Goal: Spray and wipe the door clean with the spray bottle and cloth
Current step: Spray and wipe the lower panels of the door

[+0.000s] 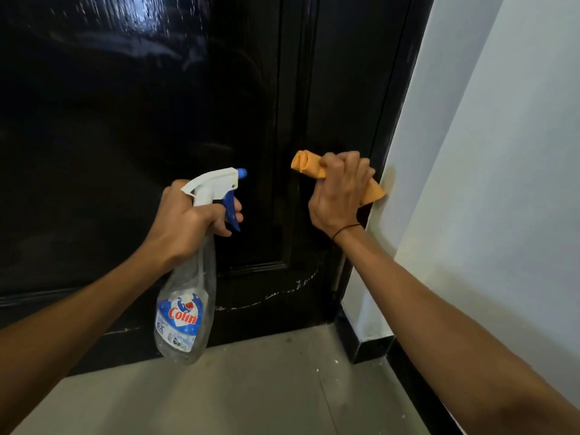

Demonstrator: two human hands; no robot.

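I'm holding the clear plastic spray bottle with the white head and blue trigger (188,293) up in my left hand (188,218), fingers wrapped round its neck and curled over the trigger, so the blue nozzle is pointing straight at the glossy black panelled door (125,105). That looks like a spraying hold: I'm aiming at the lower panel, ready to squeeze. My right hand (337,191) is gripping the bunched orange cloth (306,164) in a closed fist, close to the door's right edge beside the white wall (502,152); whether it's touching the surface, I can't tell. I'm keeping it off to the side, probably clear of the spray line. White streaks (282,293) are showing low on the door above the grey floor (251,387), so I'm judging that area needs wiping.
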